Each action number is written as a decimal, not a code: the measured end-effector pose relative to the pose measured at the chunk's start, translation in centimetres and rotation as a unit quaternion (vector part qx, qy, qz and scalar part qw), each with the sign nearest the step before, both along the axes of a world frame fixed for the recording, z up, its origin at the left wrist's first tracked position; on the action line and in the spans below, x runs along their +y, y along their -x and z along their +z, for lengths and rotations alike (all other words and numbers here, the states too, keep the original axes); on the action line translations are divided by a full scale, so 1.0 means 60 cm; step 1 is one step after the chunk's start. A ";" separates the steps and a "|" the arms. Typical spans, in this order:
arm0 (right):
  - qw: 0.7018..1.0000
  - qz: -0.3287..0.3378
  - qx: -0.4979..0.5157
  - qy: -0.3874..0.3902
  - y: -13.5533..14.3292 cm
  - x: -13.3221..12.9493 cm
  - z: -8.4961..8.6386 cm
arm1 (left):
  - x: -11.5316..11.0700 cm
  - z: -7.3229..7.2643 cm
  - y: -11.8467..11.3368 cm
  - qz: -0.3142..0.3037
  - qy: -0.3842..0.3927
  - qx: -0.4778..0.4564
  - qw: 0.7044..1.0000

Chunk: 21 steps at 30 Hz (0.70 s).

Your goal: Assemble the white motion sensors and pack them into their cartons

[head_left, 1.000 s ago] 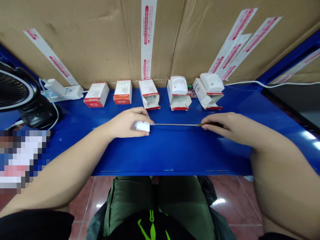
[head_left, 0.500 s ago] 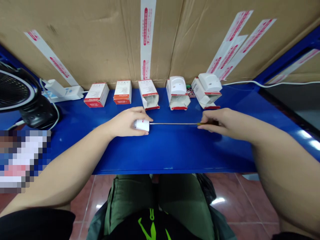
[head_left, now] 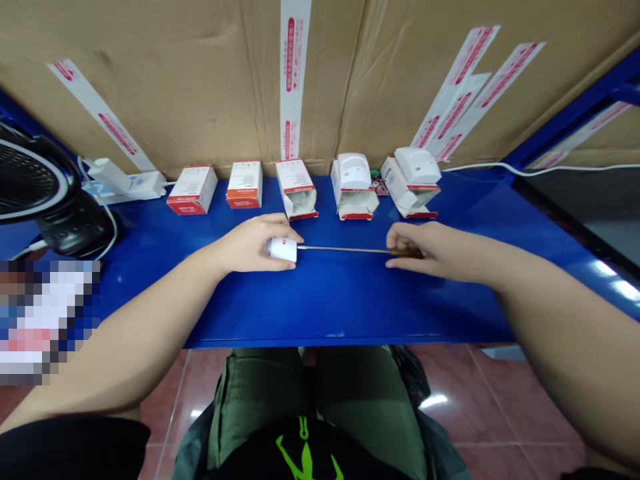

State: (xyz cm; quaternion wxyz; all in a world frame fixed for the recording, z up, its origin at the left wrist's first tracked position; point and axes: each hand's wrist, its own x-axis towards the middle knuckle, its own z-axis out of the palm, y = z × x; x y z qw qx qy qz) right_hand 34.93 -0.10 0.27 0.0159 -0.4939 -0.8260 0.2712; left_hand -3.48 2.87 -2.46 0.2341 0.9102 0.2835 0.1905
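Observation:
My left hand (head_left: 245, 244) is closed around a small white detector (head_left: 284, 249), holding it on the blue tabletop (head_left: 325, 300). A screwdriver (head_left: 345, 250) with a long thin shaft lies level across the middle, its tip against the detector's right end. Its brownish-yellow handle is between the thumb and fingers of my right hand (head_left: 437, 250), which partly hide it. Whether the tip sits in a screw is too small to see.
Along the back stand red-and-white boxes: two closed ones (head_left: 192, 190) at left, then an open one (head_left: 299, 190). Two more open boxes carry white detectors (head_left: 353, 171) on top. A black fan (head_left: 75, 220) and a power strip (head_left: 145, 185) occupy the left; cardboard (head_left: 200, 87) lines the back.
My right hand has shifted slightly left and down along the screwdriver's line, its grip on the handle changing a little. My left hand and the detector stay nearly still.

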 end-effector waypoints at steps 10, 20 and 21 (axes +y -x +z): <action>0.998 0.019 0.004 -0.055 0.002 0.013 0.003 | 0.000 0.004 0.002 -0.007 -0.002 0.003 1.000; 0.992 0.003 0.060 0.110 0.009 0.026 0.007 | 0.007 -0.005 0.004 -0.018 -0.010 0.002 1.000; 0.990 -0.001 0.066 0.127 0.010 0.029 0.006 | 0.007 -0.004 0.004 -0.020 -0.010 0.000 1.000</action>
